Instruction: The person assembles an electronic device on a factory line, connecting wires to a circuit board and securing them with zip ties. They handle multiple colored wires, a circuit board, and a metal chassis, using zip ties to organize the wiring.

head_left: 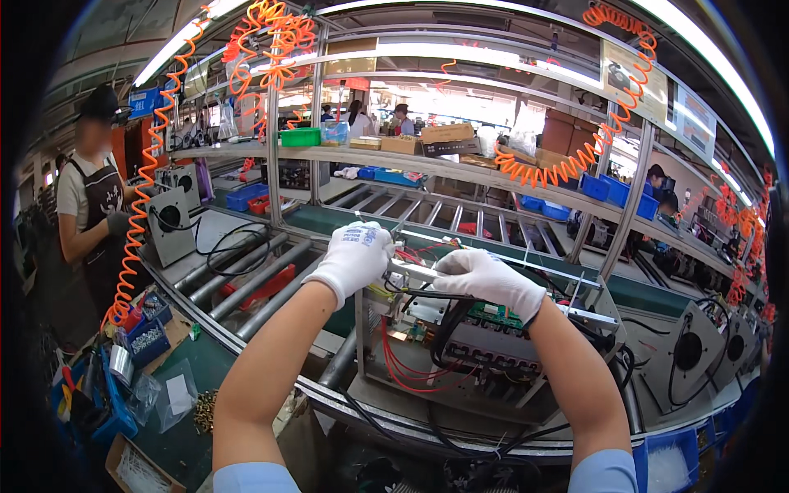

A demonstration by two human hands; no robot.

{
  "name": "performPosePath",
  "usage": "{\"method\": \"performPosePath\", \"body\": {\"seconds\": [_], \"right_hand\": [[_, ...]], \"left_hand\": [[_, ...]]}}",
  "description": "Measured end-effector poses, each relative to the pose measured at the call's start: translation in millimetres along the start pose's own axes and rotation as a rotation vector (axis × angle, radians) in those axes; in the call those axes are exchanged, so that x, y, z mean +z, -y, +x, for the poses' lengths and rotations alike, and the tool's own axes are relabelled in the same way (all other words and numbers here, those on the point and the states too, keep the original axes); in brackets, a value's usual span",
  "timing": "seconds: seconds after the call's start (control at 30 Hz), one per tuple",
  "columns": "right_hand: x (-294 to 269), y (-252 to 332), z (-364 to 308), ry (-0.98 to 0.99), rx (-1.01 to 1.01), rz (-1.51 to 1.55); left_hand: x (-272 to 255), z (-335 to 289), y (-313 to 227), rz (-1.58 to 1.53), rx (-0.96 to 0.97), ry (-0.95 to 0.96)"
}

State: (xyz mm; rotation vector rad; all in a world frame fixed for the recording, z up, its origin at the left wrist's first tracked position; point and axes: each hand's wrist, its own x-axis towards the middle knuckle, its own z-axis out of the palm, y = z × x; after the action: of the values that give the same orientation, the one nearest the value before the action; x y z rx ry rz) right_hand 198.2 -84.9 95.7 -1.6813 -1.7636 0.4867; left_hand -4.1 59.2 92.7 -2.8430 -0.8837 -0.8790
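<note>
My left hand (357, 256), in a white glove, is at the upper left edge of an open metal equipment chassis (374, 353). Its fingers are curled closed, and whatever they hold is hidden. Over the chassis top, my right hand (493, 283), also gloved, has thumb and fingers pressed together beside a pale flat strip (412, 270). Its fingertips hide what is pinched. Inside the chassis are green circuit boards (493, 312), red wires (390, 357), a thick bundle of black cables (454, 329) and a dark finned block (501, 345).
The chassis rests on a roller conveyor (283, 283). More metal housings with round openings stand at left (171, 226) and right (686, 353). Coiled orange hoses (148, 181) hang down. Blue parts bins (148, 341) sit at lower left. A co-worker (94, 181) stands at far left.
</note>
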Motion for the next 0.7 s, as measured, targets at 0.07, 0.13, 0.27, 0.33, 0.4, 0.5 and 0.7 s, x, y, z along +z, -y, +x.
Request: {"method": "performPosePath", "body": {"seconds": [0.07,0.13,0.27,0.33,0.4,0.5,0.7], "right_hand": [[0.8,-3.9,-1.1,0.048,-0.035,-0.097],[-0.8,8.9,-2.8,0.133,-0.001,-0.280],[8.1,20.8,4.4,0.114,0.051,-0.442],[9.1,26.4,3.8,0.107,0.069,-0.462],[12.9,31.3,1.9,0.087,0.054,-0.483],[10.9,12.9,1.8,0.031,0.024,-0.402],[4.7,9.4,3.7,0.102,0.007,-0.297]], "left_hand": [[13.8,-2.1,6.0,-0.134,0.022,-0.110],[20.5,-2.8,9.9,-0.169,0.013,-0.138],[19.6,8.7,-0.5,0.013,-0.047,-0.104],[23.7,8.5,-7.7,0.097,-0.068,-0.180],[25.2,0.5,-6.5,0.167,0.091,-0.475],[16.9,-49.3,-34.7,-0.120,0.205,-0.570],[52.6,-85.9,-66.7,-1.082,-0.298,0.116]]}}
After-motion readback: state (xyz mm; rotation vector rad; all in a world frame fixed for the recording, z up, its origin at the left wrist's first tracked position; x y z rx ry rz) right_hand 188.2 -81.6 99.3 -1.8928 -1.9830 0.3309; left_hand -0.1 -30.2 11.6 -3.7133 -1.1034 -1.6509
